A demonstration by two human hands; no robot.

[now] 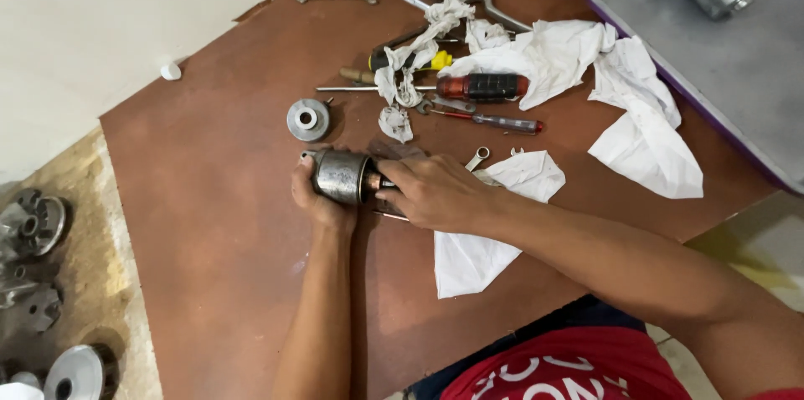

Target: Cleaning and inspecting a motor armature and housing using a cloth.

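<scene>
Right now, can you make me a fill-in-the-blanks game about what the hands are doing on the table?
1. The left hand and right hand hold a grey metal ____.
2. The round metal disc lies on the ____ board.
3. The crumpled rags are ____ in colour.
4. The screwdriver beside the rags has a ____ handle.

Missing words: cylinder; brown; white; red

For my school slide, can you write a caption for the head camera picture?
Left hand and right hand grip a grey metal cylinder on a brown board.
</scene>
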